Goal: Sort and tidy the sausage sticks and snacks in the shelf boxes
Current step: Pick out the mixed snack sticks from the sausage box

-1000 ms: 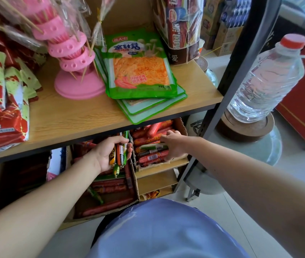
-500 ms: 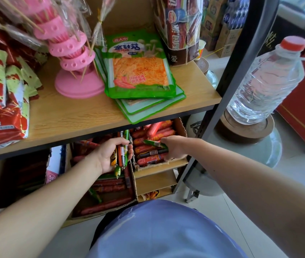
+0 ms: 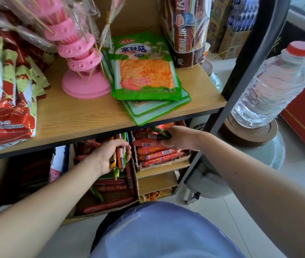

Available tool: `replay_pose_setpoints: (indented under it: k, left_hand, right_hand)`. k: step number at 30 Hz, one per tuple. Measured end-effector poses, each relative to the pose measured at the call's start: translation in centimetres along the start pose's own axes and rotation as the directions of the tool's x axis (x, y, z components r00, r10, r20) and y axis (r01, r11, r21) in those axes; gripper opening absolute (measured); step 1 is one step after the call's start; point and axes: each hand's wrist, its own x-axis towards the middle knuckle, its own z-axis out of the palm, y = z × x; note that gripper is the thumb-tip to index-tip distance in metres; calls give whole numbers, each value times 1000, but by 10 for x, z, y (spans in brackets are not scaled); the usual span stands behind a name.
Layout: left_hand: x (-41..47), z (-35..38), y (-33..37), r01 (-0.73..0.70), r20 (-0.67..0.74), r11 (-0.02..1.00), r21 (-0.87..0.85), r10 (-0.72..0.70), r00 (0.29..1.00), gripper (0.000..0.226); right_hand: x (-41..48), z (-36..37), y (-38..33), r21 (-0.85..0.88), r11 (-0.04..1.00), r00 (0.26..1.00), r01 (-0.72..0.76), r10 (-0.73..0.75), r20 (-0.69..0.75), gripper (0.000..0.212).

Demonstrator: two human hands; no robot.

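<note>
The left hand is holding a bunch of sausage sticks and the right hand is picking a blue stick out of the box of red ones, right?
Not quite: the head view shows the right hand lifting a green stick, not blue. The left hand does hold a bunch of sausage sticks, beside the box of red ones.

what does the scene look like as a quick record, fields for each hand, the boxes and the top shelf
left hand: shut on a bundle of sausage sticks, over the left box
right hand: shut on a green stick, over the right box
right box contents: red sausages in rows
top shelf: green snack packs, pink stand, red snack bags
</note>
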Motion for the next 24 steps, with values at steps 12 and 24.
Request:
replay_pose_setpoints:
  k: [12, 24]
  left_hand:
    - [-38, -89, 1, -62, -285, 996, 63, 77, 956, 14]
    - [-70, -121, -4, -128, -425, 985, 113, 164, 890, 17]
  right_hand:
    - [16, 62, -61, 50, 995, 982, 91, -98, 161, 26]
    - [36, 110, -118, -82, 971, 967, 223, -210, 147, 27]
